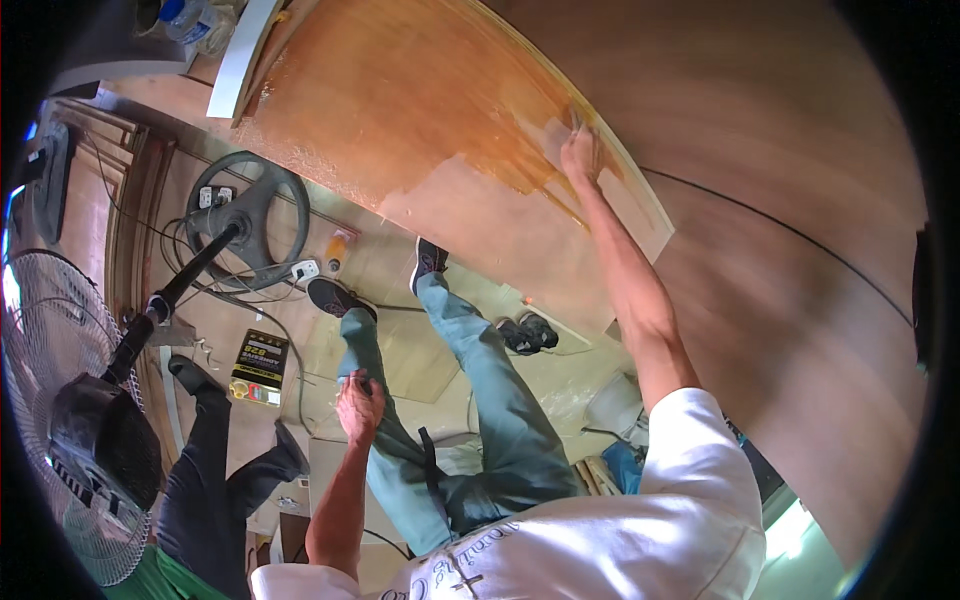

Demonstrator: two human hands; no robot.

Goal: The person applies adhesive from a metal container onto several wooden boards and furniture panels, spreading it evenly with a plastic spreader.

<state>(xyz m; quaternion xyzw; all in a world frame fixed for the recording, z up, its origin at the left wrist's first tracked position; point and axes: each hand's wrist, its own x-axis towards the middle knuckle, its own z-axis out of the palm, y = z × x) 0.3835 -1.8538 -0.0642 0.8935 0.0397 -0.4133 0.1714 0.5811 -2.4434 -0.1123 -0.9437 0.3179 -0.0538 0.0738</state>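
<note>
My right hand is closed on a thin, flat, pale spreader, pressed to a large wooden panel near its long far edge. A wet, glossy orange-brown coat covers the panel's upper left part. Toward the lower right the wood is paler, with a ragged border between the two. My left hand hangs low above my left leg, away from the panel. Its fingers are curled in, and whatever they may hold is hidden.
A standing fan with a round black base stands at left among cables and sockets. Nearby are a black-and-yellow tin, an orange bottle and another person's legs. Dark shoes lie below the panel; a curved brown surface fills the right.
</note>
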